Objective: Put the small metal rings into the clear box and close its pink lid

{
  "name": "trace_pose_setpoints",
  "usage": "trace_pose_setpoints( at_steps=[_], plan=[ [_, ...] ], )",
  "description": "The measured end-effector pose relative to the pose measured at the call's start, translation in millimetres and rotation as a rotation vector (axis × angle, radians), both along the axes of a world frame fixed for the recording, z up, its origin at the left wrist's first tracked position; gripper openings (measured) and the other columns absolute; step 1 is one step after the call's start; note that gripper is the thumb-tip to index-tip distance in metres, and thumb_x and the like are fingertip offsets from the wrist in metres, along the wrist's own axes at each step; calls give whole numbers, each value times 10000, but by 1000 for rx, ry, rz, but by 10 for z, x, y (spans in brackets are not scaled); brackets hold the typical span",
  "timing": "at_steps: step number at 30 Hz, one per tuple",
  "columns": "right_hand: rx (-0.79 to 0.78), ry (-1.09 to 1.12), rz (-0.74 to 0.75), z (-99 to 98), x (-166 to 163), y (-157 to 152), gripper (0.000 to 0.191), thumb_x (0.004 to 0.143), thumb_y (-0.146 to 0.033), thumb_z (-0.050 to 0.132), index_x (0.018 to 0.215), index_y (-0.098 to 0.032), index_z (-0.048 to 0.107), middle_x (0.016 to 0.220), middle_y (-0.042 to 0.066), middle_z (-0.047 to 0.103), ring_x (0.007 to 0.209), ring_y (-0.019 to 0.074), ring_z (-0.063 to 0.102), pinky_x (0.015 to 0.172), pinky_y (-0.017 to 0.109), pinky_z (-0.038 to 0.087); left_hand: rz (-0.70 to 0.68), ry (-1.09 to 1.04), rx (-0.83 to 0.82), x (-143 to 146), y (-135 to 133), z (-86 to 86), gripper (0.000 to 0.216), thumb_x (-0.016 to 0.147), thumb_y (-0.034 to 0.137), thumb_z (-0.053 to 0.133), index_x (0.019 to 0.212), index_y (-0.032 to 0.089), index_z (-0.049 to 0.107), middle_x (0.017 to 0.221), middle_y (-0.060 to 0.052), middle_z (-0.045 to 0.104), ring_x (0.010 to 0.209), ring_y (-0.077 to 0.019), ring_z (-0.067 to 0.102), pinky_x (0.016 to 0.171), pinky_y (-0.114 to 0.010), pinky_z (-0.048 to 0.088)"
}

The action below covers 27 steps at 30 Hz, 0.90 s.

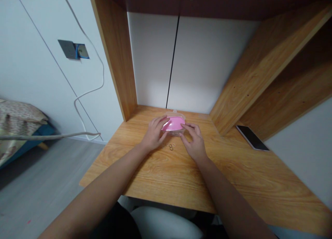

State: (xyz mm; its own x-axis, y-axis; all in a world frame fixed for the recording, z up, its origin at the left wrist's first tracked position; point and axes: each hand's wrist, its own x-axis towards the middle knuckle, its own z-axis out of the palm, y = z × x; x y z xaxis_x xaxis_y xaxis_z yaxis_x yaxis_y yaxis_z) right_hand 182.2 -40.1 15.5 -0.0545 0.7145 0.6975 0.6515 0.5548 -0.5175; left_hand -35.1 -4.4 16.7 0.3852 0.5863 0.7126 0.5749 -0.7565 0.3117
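Observation:
A small clear plastic box with a pink lid (174, 123) sits near the back of the wooden desk (160, 170). My left hand (154, 133) curls round the lid's left edge, fingers on the pink lid. My right hand (193, 140) grips the box's front right corner with pinched fingers. Two tiny dark rings (171, 147) lie on the desk between my wrists, just in front of the box.
A black phone (252, 137) lies flat at the right under a slanted wooden shelf (261, 69). A wooden side panel (116, 56) stands at the left. White cables (88, 94) hang by the wall socket (74, 49). A bed (18, 125) is far left.

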Motion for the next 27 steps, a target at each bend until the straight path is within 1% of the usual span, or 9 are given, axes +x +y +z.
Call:
trace_pose_setpoints(
  at_steps=[3,5,8,11,15,21,24,27],
  plan=[
    [27,9,-27,-30,28,25,216,914,-313,628,1101,-289,733,1175,84,572,1111,241,593,1002,417,504,-47,24,-18,25,-33,16,464,965,328,502,1419,246,450,1477,-125,476,1379,-282,427,1145,-506,347],
    [34,12,-47,-50,48,37,194,914,-321,633,1064,-293,753,1169,81,584,1089,239,602,975,414,516,-60,1,-24,32,-35,16,463,963,332,511,1414,246,456,1481,-127,472,1382,-279,431,1144,-507,361],
    [49,16,-74,-70,73,54,197,914,-312,636,1063,-301,764,1168,77,610,1071,238,613,943,407,522,-42,-50,-38,35,-8,-6,495,951,341,538,1423,230,437,1508,-139,434,1398,-272,421,1150,-494,378],
    [55,6,-118,-85,101,86,214,925,-321,623,1086,-304,762,1162,78,637,1077,241,617,957,415,507,33,-76,-77,30,43,-64,566,932,344,572,1452,213,392,1528,-148,404,1420,-268,396,1176,-485,357],
    [44,-19,-168,-123,141,163,244,934,-357,608,1115,-287,756,1137,86,674,1073,251,618,978,426,485,98,-61,-130,5,118,-160,605,913,314,592,1465,188,379,1518,-147,426,1412,-270,404,1185,-478,347],
    [-8,-67,-184,-179,151,261,251,932,-367,603,1113,-287,757,1119,89,684,1050,257,613,963,431,482,67,-32,-143,-10,154,-203,645,907,279,578,1498,180,341,1521,-136,438,1407,-266,412,1187,-475,347],
    [-21,-97,-178,-194,142,282,247,930,-348,606,1117,-291,756,1127,86,682,1054,258,608,960,424,478,57,5,-154,-8,154,-216,610,918,300,566,1489,193,377,1514,-129,450,1403,-266,421,1179,-476,357],
    [-34,-120,-183,-213,141,298,235,921,-343,622,1097,-284,765,1138,89,682,1062,262,605,963,426,474,66,41,-173,-11,165,-243,589,920,317,566,1473,180,416,1507,-140,459,1389,-271,441,1169,-466,372]
  ],
)
